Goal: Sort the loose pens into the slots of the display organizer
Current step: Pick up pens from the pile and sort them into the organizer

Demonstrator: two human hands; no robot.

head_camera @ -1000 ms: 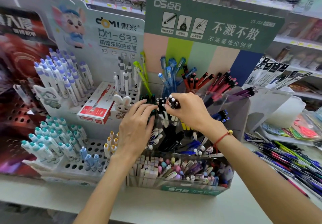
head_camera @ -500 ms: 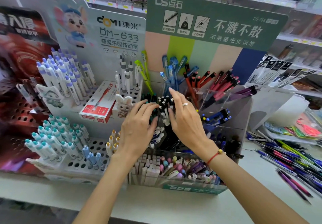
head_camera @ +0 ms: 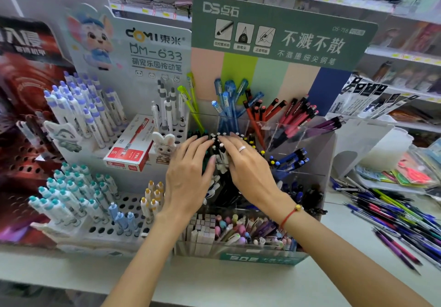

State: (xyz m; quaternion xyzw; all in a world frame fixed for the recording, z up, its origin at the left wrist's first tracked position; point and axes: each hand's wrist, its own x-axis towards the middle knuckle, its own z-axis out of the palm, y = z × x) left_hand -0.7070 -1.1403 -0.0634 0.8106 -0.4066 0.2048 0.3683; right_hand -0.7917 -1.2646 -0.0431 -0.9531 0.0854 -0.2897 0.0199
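Overhead, green header card [head_camera: 281, 32] reads "DS-758".

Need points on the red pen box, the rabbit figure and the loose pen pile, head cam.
red pen box [head_camera: 130, 150], head view, on its top face.
rabbit figure [head_camera: 164, 148], head view, on its face.
loose pen pile [head_camera: 403, 220], head view, middle of the pens lying on the counter at right.

Display organizer [head_camera: 307, 182] centre on counter [head_camera: 214, 280]; pegboard stand [head_camera: 133, 206] left; loose pens [head_camera: 401, 220] right, apparently on counter.
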